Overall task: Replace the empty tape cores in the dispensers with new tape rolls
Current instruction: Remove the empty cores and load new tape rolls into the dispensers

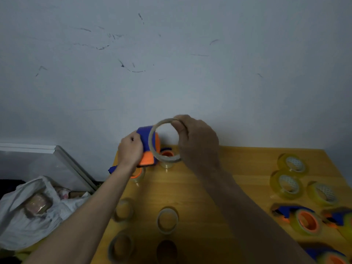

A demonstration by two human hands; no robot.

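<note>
Left hand (pixel 130 151) gripping blue-and-orange plastic tape dispenser (pixel 147 147), raised above yellow wooden surface (pixel 200 187). Right hand (pixel 198 141) pinching empty grey cardboard tape core (pixel 165 140) just beside dispenser. Fresh yellowish tape rolls (pixel 289 184) at right.

Left hand (pixel 130 151) grips blue-orange dispenser (pixel 147 144); right hand (pixel 198 141) holds empty tape core (pixel 152 143) raised above table (pixel 209 187).

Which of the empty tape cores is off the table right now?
The empty core pinched in the right hand, raised beside the blue-orange dispenser; the others lie flat on the table.
</note>
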